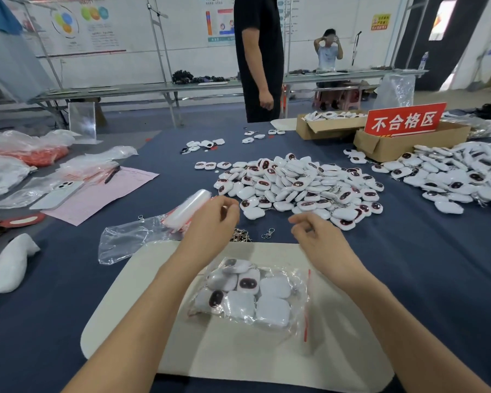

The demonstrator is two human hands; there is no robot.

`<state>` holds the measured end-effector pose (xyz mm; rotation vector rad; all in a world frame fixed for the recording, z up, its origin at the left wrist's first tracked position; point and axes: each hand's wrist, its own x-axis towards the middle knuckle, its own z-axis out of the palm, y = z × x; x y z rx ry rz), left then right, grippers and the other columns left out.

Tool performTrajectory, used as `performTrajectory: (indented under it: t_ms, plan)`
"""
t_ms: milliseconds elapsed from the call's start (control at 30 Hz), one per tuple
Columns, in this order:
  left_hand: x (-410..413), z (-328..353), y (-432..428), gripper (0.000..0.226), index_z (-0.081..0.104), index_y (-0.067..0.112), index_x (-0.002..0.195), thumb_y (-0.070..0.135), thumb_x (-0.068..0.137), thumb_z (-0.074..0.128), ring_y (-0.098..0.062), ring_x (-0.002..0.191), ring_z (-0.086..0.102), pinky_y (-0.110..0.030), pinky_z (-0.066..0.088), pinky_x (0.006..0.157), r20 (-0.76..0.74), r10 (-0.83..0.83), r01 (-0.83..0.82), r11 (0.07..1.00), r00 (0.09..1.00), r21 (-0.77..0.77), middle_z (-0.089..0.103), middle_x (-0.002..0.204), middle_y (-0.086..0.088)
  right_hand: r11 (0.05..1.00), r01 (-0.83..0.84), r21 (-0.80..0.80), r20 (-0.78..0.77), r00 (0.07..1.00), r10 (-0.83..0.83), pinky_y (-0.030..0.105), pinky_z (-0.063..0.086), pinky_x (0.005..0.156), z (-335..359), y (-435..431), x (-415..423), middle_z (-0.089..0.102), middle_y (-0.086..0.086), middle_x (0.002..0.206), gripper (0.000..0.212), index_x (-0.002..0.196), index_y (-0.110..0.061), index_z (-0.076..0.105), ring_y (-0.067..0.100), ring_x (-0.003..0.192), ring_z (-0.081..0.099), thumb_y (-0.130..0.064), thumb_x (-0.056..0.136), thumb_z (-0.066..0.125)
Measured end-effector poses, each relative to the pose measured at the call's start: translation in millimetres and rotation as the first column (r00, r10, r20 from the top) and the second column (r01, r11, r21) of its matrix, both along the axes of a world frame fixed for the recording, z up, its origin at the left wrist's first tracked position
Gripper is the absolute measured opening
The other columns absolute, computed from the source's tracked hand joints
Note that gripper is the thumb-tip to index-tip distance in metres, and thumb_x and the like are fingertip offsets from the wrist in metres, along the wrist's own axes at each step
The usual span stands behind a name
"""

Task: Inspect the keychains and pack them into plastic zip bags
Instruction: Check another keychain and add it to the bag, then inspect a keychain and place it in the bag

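Keychains (248, 283) lie packed in a zip bag (298, 290) on the mat (136, 302).

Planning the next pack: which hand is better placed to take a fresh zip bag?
Left. The left hand is beside the bundle of empty zip bags; the right hand hovers nearer the keychain pile.

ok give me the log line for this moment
filled zip bag: lying on mat | left hand: hovering, loosely curled, nothing held | right hand: same | keychain pile: beyond hands, untouched
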<state>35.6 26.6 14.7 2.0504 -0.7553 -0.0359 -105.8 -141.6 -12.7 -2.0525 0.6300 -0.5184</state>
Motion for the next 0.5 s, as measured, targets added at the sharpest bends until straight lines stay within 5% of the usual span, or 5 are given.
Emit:
performTrajectory:
  t_ms: [100, 300, 500]
  plan:
    - [10.2, -7.8, -24.4, 0.016, 0.061, 0.024, 0.109, 0.030, 0.100, 0.050, -0.007, 0.076, 0.061, -0.023, 0.044, 0.066, 0.027, -0.037, 0.032, 0.987, 0.999, 0.155, 0.066, 0.087, 0.011, 0.998, 0.068, 0.001, 0.005, 0.998, -0.068, 0.021, 0.038, 0.052, -9.5, -13.9, 22.2, 0.058, -0.018, 0.067, 0.026, 0.116, -0.030, 0.061, 0.001, 0.053, 0.050, -0.023, 0.098, 0.043]
    - [23.0, -27.6, -76.5, 0.036, 0.047, 0.013, 0.134, 0.028, 0.102, 0.047, -0.033, 0.110, 0.058, -0.042, 0.048, 0.091, 0.140, -0.136, 0.051, 0.870, 0.981, 0.490, 0.049, 0.131, -0.013, 0.977, 0.165, -0.135, -0.070, 0.982, -0.175, 0.033, 0.047, 0.084, -31.2, -32.2, 49.2, 0.058, -0.006, 0.126, 0.032, 0.128, -0.025, 0.058, 0.015, 0.097, 0.061, -0.019, 0.099, 0.045]
    - [32.8, -37.9, -125.4, 0.041, 0.043, 0.017, 0.143, 0.027, 0.103, 0.045, -0.032, 0.126, 0.044, -0.044, 0.039, 0.100, 0.421, -0.310, -0.035, 0.770, 0.852, 0.637, 0.044, 0.138, -0.011, 0.952, 0.299, -0.065, 0.069, 0.953, -0.295, 0.038, 0.050, 0.087, -46.2, -42.0, 55.5, 0.061, -0.003, 0.116, 0.027, 0.118, -0.025, 0.059, 0.018, 0.088, 0.061, -0.012, 0.098, 0.046]
